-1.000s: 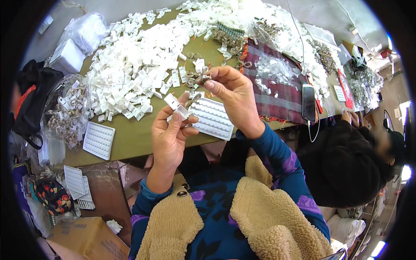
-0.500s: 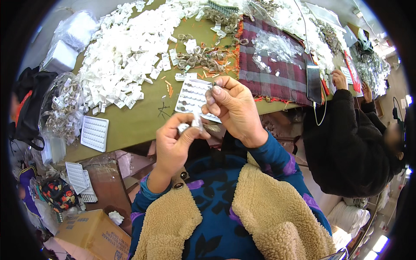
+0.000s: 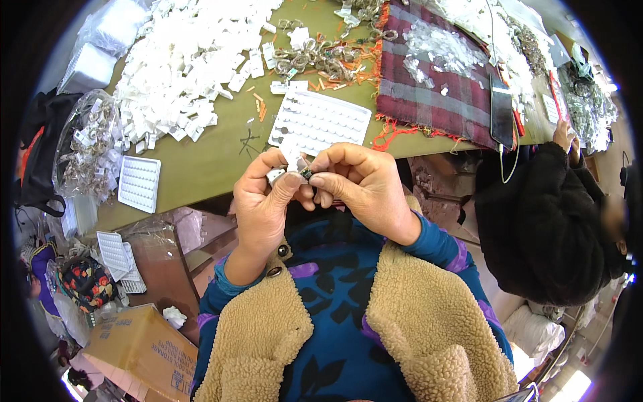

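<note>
In front of my chest both hands meet over small parts. My left hand (image 3: pixel 262 204) is closed in a pinch round a small white plastic casing (image 3: pixel 274 175), and a thin white piece (image 3: pixel 291 151) sticks up between its fingers. My right hand (image 3: pixel 372 191) pinches a tiny dark green circuit board (image 3: pixel 307 173), held against the parts in the left; whether it sits inside the casing I cannot tell. Just beyond the hands lies a white tray (image 3: pixel 335 122) with rows of round pockets, several holding small dark discs down its left side.
White casings (image 3: pixel 174 74) are heaped at the left. Coiled wires (image 3: pixel 311 60) and orange strips (image 3: pixel 260 107) lie past the tray. On the right are a plaid cloth (image 3: pixel 429 97) with clear bits, a phone (image 3: pixel 500 114) on a cable, and a co-worker in a black coat (image 3: pixel 542 221).
My right hand has come down from over the tray, bringing the small board to the white casing in my left hand. The view has shifted slightly.
</note>
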Action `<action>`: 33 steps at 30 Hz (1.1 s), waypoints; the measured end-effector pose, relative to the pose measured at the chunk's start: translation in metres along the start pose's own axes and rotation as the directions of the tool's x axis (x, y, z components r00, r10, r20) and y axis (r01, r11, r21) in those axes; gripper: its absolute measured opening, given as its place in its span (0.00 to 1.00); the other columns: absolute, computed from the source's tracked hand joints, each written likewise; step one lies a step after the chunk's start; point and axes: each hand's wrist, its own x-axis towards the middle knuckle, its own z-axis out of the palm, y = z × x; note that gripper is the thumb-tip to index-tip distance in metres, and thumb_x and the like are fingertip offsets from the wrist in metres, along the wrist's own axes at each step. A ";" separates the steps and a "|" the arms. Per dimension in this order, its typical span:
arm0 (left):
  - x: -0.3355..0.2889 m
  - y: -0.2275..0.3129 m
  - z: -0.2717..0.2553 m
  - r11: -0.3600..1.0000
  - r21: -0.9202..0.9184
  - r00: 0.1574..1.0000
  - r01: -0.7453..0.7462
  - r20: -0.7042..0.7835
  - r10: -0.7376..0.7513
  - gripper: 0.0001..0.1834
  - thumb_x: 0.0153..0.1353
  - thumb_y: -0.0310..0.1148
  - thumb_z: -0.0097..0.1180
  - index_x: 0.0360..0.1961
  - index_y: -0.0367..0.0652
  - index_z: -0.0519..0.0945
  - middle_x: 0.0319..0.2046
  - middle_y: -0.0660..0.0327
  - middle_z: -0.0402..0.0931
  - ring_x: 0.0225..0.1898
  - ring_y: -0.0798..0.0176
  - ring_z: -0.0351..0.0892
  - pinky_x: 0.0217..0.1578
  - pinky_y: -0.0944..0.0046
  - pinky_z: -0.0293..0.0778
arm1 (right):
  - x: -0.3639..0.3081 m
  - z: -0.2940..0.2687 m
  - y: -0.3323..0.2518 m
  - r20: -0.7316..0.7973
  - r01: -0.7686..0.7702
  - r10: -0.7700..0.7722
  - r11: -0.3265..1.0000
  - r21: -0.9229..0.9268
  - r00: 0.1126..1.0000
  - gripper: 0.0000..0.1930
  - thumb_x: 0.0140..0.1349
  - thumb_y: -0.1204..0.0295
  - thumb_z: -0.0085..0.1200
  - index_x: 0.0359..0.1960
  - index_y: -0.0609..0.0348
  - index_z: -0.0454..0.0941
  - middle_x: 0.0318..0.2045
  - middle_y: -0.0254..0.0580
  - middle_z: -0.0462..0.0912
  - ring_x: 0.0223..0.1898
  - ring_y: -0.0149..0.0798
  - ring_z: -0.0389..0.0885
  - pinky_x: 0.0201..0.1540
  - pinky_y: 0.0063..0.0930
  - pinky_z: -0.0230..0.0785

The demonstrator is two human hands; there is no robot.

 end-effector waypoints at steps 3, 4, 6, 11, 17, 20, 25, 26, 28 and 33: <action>-0.001 -0.004 -0.002 0.999 0.020 0.999 -0.039 -0.027 0.040 0.15 0.65 0.31 0.59 0.47 0.32 0.76 0.36 0.59 0.79 0.31 0.70 0.79 0.29 0.69 0.79 | 0.001 0.004 0.003 -0.041 0.006 -0.009 0.997 -0.073 0.999 0.03 0.65 0.79 0.55 0.38 0.66 0.77 0.25 0.33 0.78 0.22 0.21 0.73 0.22 0.14 0.65; -0.001 -0.005 -0.003 0.999 -0.005 0.999 -0.031 -0.039 0.031 0.15 0.65 0.31 0.59 0.48 0.32 0.76 0.37 0.59 0.79 0.31 0.69 0.78 0.28 0.69 0.79 | 0.002 0.004 0.004 -0.040 0.017 -0.019 0.998 -0.056 0.999 0.03 0.65 0.79 0.55 0.38 0.66 0.77 0.25 0.33 0.78 0.22 0.20 0.72 0.22 0.14 0.65; -0.001 -0.006 -0.006 0.998 -0.056 0.998 -0.012 -0.069 0.008 0.16 0.65 0.31 0.58 0.50 0.33 0.75 0.38 0.59 0.79 0.31 0.69 0.77 0.26 0.68 0.77 | 0.004 0.004 0.004 -0.073 -0.041 0.045 0.998 0.053 0.996 0.06 0.66 0.76 0.56 0.38 0.67 0.76 0.26 0.31 0.78 0.24 0.20 0.71 0.24 0.14 0.65; -0.002 -0.008 -0.008 0.997 -0.075 0.998 -0.004 -0.059 -0.001 0.17 0.65 0.30 0.58 0.52 0.32 0.76 0.40 0.55 0.81 0.33 0.67 0.80 0.29 0.67 0.79 | 0.006 0.012 0.005 -0.121 -0.040 0.042 0.999 0.021 0.992 0.06 0.65 0.76 0.57 0.39 0.68 0.76 0.28 0.31 0.79 0.27 0.19 0.73 0.26 0.13 0.65; -0.004 -0.008 -0.012 0.977 -0.206 0.994 0.062 -0.077 -0.080 0.15 0.65 0.26 0.57 0.51 0.32 0.77 0.43 0.52 0.81 0.39 0.62 0.83 0.36 0.63 0.84 | 0.005 0.011 0.005 -0.122 -0.065 0.049 0.988 -0.137 0.991 0.05 0.61 0.81 0.59 0.36 0.70 0.78 0.29 0.35 0.81 0.29 0.21 0.76 0.29 0.18 0.70; -0.003 -0.009 -0.020 0.964 -0.254 0.995 0.083 -0.036 -0.095 0.14 0.66 0.26 0.56 0.51 0.33 0.77 0.44 0.52 0.81 0.42 0.62 0.83 0.40 0.63 0.83 | 0.006 0.009 0.008 -0.079 0.092 -0.121 0.949 -0.302 0.989 0.07 0.55 0.82 0.62 0.36 0.69 0.79 0.28 0.38 0.80 0.28 0.27 0.78 0.30 0.24 0.72; 0.001 -0.015 -0.023 0.953 -0.287 0.995 0.092 0.002 -0.095 0.14 0.67 0.28 0.55 0.51 0.32 0.77 0.44 0.53 0.81 0.44 0.63 0.82 0.47 0.64 0.80 | 0.006 0.014 0.020 -0.015 0.342 -0.454 0.692 -0.636 0.891 0.11 0.48 0.80 0.66 0.33 0.64 0.80 0.28 0.42 0.76 0.24 0.41 0.78 0.28 0.31 0.73; 0.000 -0.015 -0.022 0.952 -0.290 0.993 0.101 -0.033 -0.115 0.13 0.66 0.27 0.56 0.50 0.33 0.77 0.43 0.54 0.81 0.43 0.64 0.82 0.45 0.65 0.80 | 0.007 0.014 0.023 0.022 0.394 -0.516 0.626 -0.672 0.857 0.10 0.47 0.80 0.66 0.32 0.63 0.79 0.28 0.41 0.75 0.24 0.41 0.78 0.28 0.31 0.72; -0.001 -0.016 -0.016 0.953 -0.286 0.991 0.098 -0.063 -0.121 0.12 0.65 0.25 0.57 0.48 0.34 0.78 0.41 0.55 0.81 0.39 0.66 0.82 0.42 0.68 0.80 | 0.008 0.014 0.027 0.105 0.484 -0.620 0.484 -0.729 0.778 0.09 0.46 0.81 0.65 0.30 0.62 0.78 0.27 0.40 0.75 0.24 0.41 0.78 0.26 0.31 0.72; -0.001 -0.012 -0.004 0.985 -0.172 0.989 0.021 -0.138 -0.045 0.13 0.63 0.25 0.60 0.48 0.33 0.78 0.39 0.57 0.81 0.36 0.68 0.81 0.40 0.71 0.79 | 0.013 0.010 0.027 0.177 0.537 -0.659 0.396 -0.745 0.731 0.09 0.47 0.82 0.64 0.29 0.62 0.77 0.28 0.40 0.74 0.22 0.40 0.76 0.25 0.31 0.72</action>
